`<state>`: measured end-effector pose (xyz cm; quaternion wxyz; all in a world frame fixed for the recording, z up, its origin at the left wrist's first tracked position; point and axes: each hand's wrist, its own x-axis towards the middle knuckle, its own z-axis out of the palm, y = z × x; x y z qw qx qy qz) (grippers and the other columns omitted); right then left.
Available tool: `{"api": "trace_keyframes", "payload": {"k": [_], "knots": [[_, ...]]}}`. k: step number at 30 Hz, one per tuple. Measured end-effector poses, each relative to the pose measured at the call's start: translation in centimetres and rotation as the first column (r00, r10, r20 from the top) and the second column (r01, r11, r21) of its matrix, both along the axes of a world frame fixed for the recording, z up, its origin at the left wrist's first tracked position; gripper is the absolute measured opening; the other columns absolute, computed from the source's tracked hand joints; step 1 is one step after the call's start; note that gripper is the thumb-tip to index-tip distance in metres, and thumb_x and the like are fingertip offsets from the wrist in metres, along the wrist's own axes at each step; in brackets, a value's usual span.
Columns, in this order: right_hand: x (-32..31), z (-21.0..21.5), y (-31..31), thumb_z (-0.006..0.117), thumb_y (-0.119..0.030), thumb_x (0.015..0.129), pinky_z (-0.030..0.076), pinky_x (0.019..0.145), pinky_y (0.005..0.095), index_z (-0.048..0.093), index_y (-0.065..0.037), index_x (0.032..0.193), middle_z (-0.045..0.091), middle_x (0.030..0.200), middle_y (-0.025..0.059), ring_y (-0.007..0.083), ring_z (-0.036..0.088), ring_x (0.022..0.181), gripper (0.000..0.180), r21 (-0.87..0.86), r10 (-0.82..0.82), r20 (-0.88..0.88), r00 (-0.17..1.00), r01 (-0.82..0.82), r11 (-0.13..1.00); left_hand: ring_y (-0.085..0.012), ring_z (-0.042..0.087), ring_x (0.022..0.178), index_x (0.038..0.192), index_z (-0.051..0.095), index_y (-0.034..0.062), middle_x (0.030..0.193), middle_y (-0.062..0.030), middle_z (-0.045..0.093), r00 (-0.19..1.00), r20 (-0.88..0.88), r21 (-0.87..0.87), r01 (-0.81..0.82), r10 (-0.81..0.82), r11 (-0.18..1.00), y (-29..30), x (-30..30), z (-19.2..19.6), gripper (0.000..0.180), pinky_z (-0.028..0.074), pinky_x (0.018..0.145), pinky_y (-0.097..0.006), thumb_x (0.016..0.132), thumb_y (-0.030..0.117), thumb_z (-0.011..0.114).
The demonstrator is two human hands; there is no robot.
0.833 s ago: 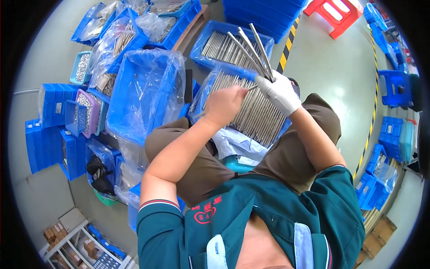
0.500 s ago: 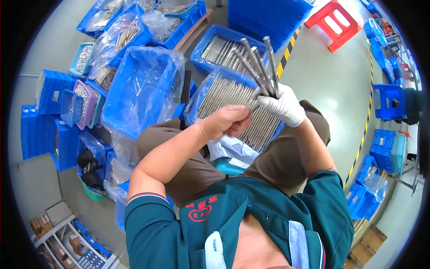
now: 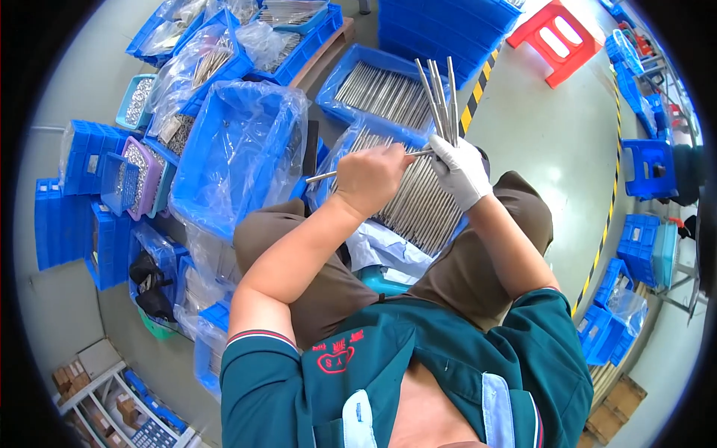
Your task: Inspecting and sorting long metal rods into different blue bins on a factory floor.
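Head view: right hand [image 3: 459,170], white glove, grip closed around a bundle of thin metal rods [image 3: 441,97] that fan upward from the fist. Left hand [image 3: 371,179], bare, fingers pinched shut on a single metal rod [image 3: 323,176] lying roughly level, one end sticking out left of the hand, the other end reaching toward the gloved hand; cannot tell if it touches the glove. Both hands sit right over the lap bin [image 3: 418,205], a blue plastic-lined tray full of rods lying side by side, resting on the person's thighs. Just beyond the lap bin, a second blue bin of rods [image 3: 377,89] on the floor. Left of the lap bin, a big blue bin with a clear bag liner [image 3: 239,149]. Far right of the lap bin, a red stool [image 3: 556,37] past the yellow-black floor stripe [image 3: 478,93].
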<state>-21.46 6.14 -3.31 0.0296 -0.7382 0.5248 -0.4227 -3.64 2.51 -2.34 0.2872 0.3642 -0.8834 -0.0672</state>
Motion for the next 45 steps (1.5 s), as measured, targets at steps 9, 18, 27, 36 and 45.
{"api": "trace_keyframes", "payload": {"k": [9, 18, 27, 36, 45], "knots": [[-0.3, 5.8, 0.8, 0.063, -0.021, 0.081, 0.044, 0.063, 0.0326, 0.059, -0.001, 0.087, 0.053, 0.071, 0.0137, 0.0224, 0.053, 0.064, 0.022, 0.602, 0.053, 0.325, 0.944, -0.250, 0.758, -0.0055, 0.024, 0.043, 0.068, 0.044, 0.0122, 0.054, 0.0055, 0.029, 0.802, -0.501, 0.685, 0.597, 0.326, -0.417, 1.7, 2.0, 0.5, 0.036, 0.020, 0.040, -0.023, 0.096, 0.034, 0.046], [-0.8, 5.2, 1.6, 0.050, -0.028, 0.093, 0.030, 0.045, 0.0191, 0.061, 0.000, 0.097, 0.042, 0.055, -0.0042, 0.0034, 0.036, 0.046, 0.030, 0.503, -0.047, 0.642, 0.766, -0.373, 0.780, -0.0124, 0.042, 0.052, 0.069, 0.050, 0.0086, 0.060, -0.0017, 0.045, 0.849, -0.528, 0.833, 0.512, 0.028, 0.208, 0.3, 1.8, 0.6, 0.036, 0.032, 0.045, -0.029, 0.093, 0.035, 0.052], [0.2, 2.6, 1.5, 0.055, -0.035, 0.092, 0.022, 0.031, 0.0221, 0.049, -0.010, 0.085, 0.046, 0.055, 0.0017, 0.0071, 0.031, 0.032, 0.027, 0.550, -0.524, 0.809, 0.265, -0.655, 0.518, -0.0244, 0.056, 0.054, 0.066, 0.054, 0.0111, 0.057, -0.0047, 0.053, 0.992, -0.098, -0.088, 0.076, -0.084, 0.993, -0.2, 1.9, 1.0, 0.026, 0.041, 0.046, -0.036, 0.082, 0.030, 0.062], [0.8, 0.7, 0.4, 0.060, -0.030, 0.089, 0.026, 0.035, 0.0232, 0.052, -0.011, 0.082, 0.046, 0.056, -0.0006, 0.0085, 0.038, 0.036, 0.021, 0.651, -0.570, 0.749, 0.338, -0.538, 0.536, -0.0221, 0.058, 0.052, 0.067, 0.055, 0.0138, 0.056, -0.0034, 0.055, 0.999, -0.053, -0.008, 0.002, -0.003, 1.000, 0.1, 1.2, -0.6, 0.022, 0.042, 0.045, -0.037, 0.081, 0.030, 0.062], [0.9, 4.9, 0.4, 0.062, -0.020, 0.080, 0.044, 0.060, 0.0313, 0.058, -0.001, 0.085, 0.054, 0.068, 0.0112, 0.0196, 0.054, 0.061, 0.020, 0.645, -0.014, 0.291, 0.957, -0.186, 0.741, -0.0057, 0.031, 0.045, 0.070, 0.049, 0.0094, 0.057, 0.0046, 0.038, 0.813, -0.538, 0.818, 0.567, 0.222, -0.093, 1.2, 2.6, -1.9, 0.032, 0.023, 0.041, -0.023, 0.095, 0.029, 0.048]]}}
